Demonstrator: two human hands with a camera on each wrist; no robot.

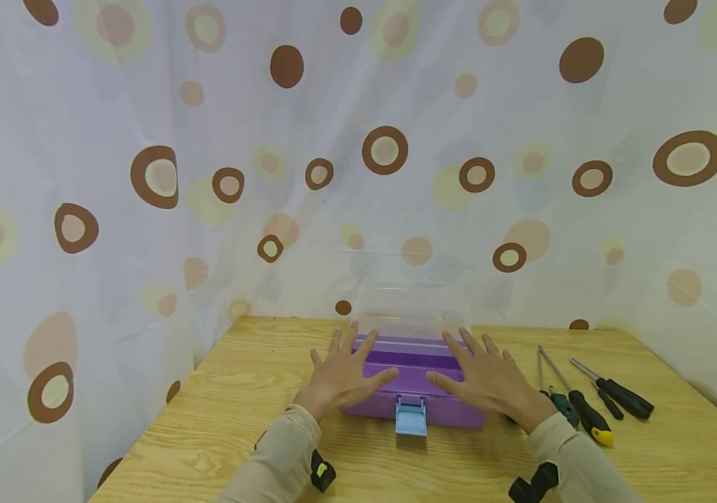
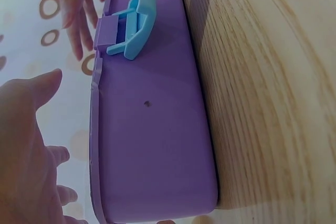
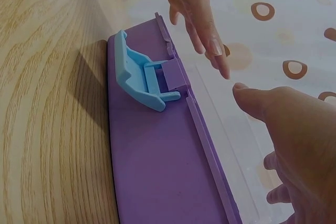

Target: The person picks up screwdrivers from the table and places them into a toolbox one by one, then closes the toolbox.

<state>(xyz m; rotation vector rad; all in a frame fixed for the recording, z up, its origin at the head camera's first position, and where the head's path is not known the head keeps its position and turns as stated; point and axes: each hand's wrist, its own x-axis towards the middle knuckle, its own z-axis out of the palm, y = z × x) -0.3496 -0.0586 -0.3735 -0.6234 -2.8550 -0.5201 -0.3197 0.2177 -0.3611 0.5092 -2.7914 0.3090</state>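
Observation:
A purple plastic toolbox (image 1: 411,381) sits on the wooden table with its clear lid (image 1: 411,304) raised at the back. Its light blue latch (image 1: 411,418) hangs unfastened at the front; both wrist views show the latch (image 2: 140,17) swung outward. Over the box's left side, my left hand (image 1: 344,374) is spread, palm down, fingers straight. My right hand (image 1: 490,377) spreads the same way over the right side. Neither hand holds anything. In the right wrist view the thumb of my right hand (image 3: 299,135) points toward the fingers of the left hand (image 3: 191,9).
Right of the box lie several screwdrivers: one with a black and yellow handle (image 1: 590,418), a thick black-handled one (image 1: 627,399), and a green-handled tool (image 1: 564,409) partly behind my right wrist. A dotted curtain (image 1: 308,175) hangs behind the wooden table (image 1: 207,433).

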